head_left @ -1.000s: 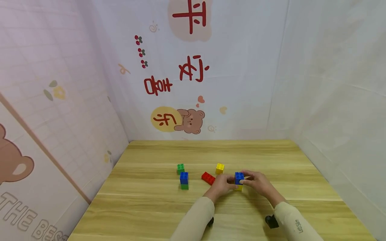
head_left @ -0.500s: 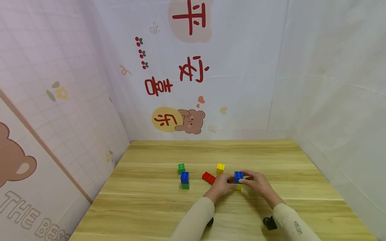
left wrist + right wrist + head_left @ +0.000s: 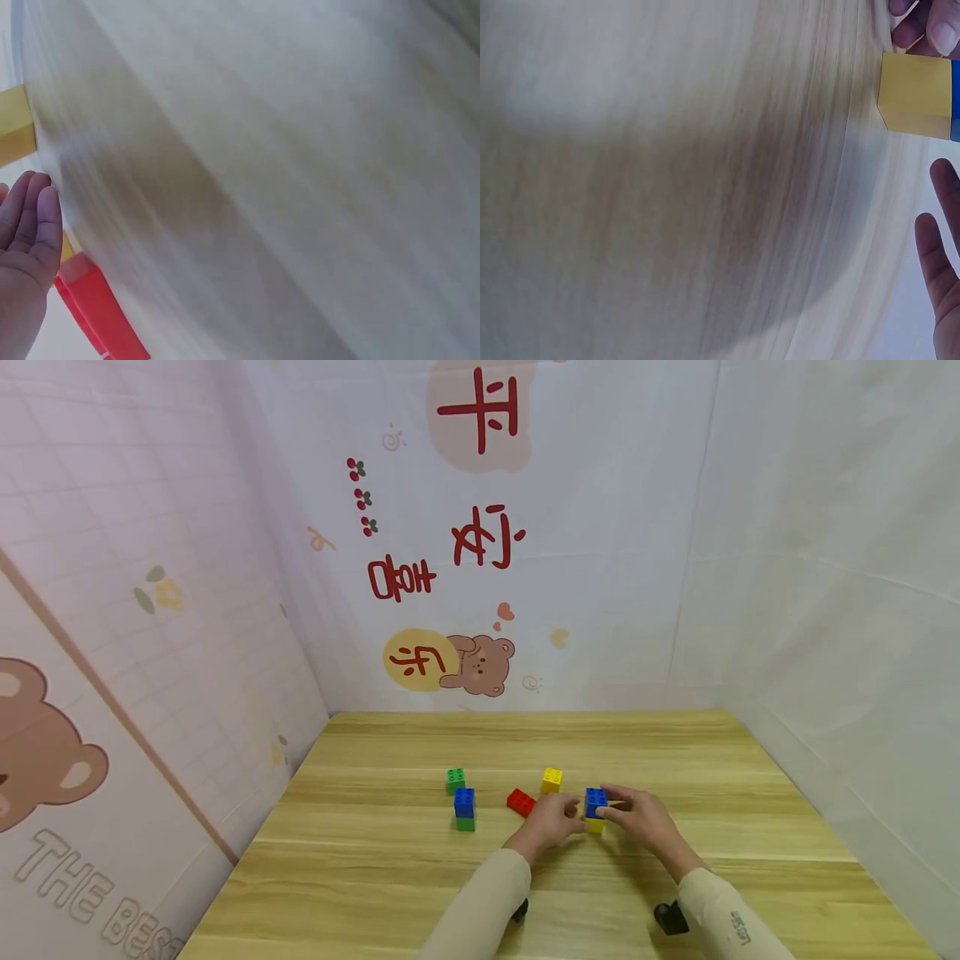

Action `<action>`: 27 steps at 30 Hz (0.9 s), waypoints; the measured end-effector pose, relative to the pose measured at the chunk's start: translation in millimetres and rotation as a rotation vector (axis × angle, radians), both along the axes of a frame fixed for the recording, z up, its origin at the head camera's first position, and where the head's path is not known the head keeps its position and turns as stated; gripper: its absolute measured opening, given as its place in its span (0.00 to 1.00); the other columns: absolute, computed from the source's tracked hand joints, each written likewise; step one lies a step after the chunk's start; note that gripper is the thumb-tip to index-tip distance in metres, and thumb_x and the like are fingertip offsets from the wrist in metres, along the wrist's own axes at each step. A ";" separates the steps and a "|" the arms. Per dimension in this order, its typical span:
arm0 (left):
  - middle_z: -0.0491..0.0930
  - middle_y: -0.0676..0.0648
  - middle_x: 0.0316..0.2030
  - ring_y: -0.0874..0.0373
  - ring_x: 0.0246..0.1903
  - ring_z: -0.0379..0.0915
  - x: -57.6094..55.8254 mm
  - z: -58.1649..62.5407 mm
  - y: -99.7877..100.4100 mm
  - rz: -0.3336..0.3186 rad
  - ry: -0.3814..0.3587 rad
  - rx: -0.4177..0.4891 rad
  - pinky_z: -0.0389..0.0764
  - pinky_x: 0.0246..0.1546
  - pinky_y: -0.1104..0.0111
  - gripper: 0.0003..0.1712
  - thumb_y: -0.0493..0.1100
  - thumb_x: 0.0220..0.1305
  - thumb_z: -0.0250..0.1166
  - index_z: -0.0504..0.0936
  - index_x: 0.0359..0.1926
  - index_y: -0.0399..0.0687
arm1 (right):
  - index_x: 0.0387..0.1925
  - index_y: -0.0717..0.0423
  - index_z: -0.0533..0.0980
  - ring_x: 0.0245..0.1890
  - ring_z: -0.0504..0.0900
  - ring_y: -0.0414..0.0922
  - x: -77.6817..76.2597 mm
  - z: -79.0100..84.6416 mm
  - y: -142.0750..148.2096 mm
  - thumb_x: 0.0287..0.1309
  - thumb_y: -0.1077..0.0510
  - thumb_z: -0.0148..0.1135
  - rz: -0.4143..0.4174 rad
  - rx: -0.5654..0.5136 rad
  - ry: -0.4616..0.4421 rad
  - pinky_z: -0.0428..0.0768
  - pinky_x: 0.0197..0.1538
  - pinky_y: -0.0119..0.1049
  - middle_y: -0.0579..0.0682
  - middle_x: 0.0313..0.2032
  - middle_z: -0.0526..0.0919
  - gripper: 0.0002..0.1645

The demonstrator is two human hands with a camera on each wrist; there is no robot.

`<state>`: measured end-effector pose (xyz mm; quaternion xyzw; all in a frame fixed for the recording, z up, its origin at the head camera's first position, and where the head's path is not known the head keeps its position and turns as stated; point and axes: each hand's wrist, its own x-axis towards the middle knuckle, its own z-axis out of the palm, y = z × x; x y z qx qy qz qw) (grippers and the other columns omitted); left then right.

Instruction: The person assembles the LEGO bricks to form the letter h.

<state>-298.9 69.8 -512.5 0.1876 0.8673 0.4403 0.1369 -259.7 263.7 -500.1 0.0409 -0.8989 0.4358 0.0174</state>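
With my right hand [image 3: 639,816] I pinch a blue block [image 3: 596,798] stacked on a yellow block [image 3: 595,827], slightly nearer the right edge of the worktop [image 3: 360,877] than the left. My left hand [image 3: 550,825], fingers loose, is beside the stack, near a red block [image 3: 518,802]; contact I cannot tell.
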 end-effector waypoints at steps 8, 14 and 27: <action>0.82 0.43 0.52 0.51 0.52 0.78 0.4 12.7 -9.6 -0.007 -0.002 -0.024 0.78 0.54 0.60 0.29 0.45 0.62 0.71 0.78 0.62 0.40 | 0.64 0.64 0.73 0.50 0.82 0.59 0.5 -1.1 0.1 0.62 0.53 0.68 -0.010 0.013 0.001 0.82 0.48 0.50 0.64 0.55 0.80 0.32; 0.81 0.42 0.53 0.52 0.51 0.78 -4.3 25.3 -18.2 -0.006 0.014 0.021 0.80 0.50 0.60 0.28 0.44 0.63 0.70 0.78 0.63 0.41 | 0.63 0.65 0.73 0.50 0.82 0.60 0.6 -0.8 -1.7 0.63 0.53 0.68 -0.012 0.002 0.009 0.82 0.48 0.51 0.65 0.55 0.80 0.32; 0.80 0.46 0.54 0.54 0.51 0.77 -22.0 58.2 -40.6 0.057 0.056 0.088 0.80 0.50 0.63 0.28 0.47 0.64 0.70 0.77 0.64 0.47 | 0.60 0.65 0.76 0.48 0.84 0.57 1.1 -2.6 -16.1 0.61 0.54 0.69 -0.011 -0.048 0.016 0.82 0.48 0.49 0.64 0.53 0.81 0.30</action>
